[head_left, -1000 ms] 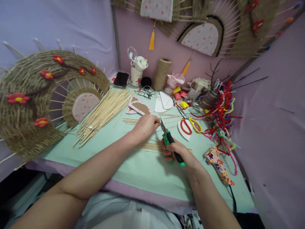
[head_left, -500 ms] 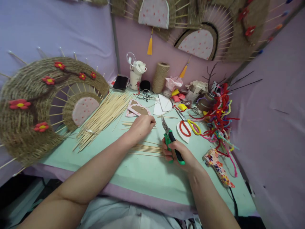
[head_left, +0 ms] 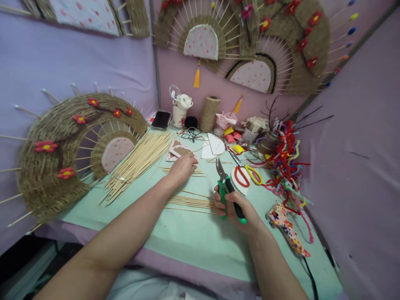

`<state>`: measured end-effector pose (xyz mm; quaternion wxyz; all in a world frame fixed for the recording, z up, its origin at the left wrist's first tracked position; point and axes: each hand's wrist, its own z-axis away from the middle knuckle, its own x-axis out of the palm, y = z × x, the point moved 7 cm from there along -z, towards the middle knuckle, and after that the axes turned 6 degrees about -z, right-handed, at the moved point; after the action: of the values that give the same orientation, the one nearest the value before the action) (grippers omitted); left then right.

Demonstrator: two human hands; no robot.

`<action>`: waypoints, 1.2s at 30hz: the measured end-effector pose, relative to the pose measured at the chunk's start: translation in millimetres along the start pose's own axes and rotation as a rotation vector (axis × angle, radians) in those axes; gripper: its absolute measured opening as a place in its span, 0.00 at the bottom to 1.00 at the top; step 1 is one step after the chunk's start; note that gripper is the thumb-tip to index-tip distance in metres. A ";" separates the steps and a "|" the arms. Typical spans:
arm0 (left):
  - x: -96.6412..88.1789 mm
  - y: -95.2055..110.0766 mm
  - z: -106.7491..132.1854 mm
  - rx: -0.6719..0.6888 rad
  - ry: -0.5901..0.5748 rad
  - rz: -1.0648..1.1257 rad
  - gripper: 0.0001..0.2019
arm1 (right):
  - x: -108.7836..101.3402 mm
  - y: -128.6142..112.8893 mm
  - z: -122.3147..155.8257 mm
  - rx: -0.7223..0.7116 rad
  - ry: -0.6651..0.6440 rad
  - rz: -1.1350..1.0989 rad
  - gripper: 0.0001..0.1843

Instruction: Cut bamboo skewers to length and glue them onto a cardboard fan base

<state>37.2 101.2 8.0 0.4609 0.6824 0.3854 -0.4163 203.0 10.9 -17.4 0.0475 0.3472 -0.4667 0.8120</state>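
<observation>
My right hand [head_left: 233, 204] is wrapped round green-and-black pruning shears [head_left: 221, 183], their blades pointing away from me and the handles apart. Beneath and left of it lie several long bamboo skewers [head_left: 190, 202] side by side. My left hand [head_left: 183, 170] reaches over a row of shorter cut sticks [head_left: 166, 170], beside a brown cardboard piece [head_left: 179, 151] with pink-dotted edging. The left fingers are curled together and point down; whatever is between them is hidden. A large pile of bamboo skewers [head_left: 140, 162] lies to the left.
Red-and-yellow scissors [head_left: 246, 173] lie on white card at right. Behind are a twine spool [head_left: 210, 114], a white cup [head_left: 179, 110] and white card pieces [head_left: 214, 146]. Colourful pipe cleaners [head_left: 284, 158] and a flowered glue gun [head_left: 287, 229] lie right. A twine-woven fan [head_left: 53, 133] leans left.
The view has tilted up, showing more of the wall fans. My left hand has shifted slightly left toward the cardboard piece. The shears stay in my right hand, with their blades wider apart.
</observation>
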 end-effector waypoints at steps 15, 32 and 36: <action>-30.2 -8.0 -100.5 -0.067 -0.180 -0.376 0.14 | 3.7 -15.2 12.4 -0.081 -0.034 -0.116 0.19; 9.8 -49.8 -203.5 -0.089 -0.322 -0.442 0.10 | -8.6 -8.8 23.9 -0.011 -0.082 -0.184 0.37; 33.4 -56.8 -207.1 -0.061 -0.333 -0.410 0.04 | -10.5 -11.3 27.6 0.008 -0.029 -0.151 0.38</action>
<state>41.5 318.5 6.9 0.4443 0.4980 0.4470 -0.5957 229.7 -2.1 -6.7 0.1004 0.3931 -0.4366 0.8030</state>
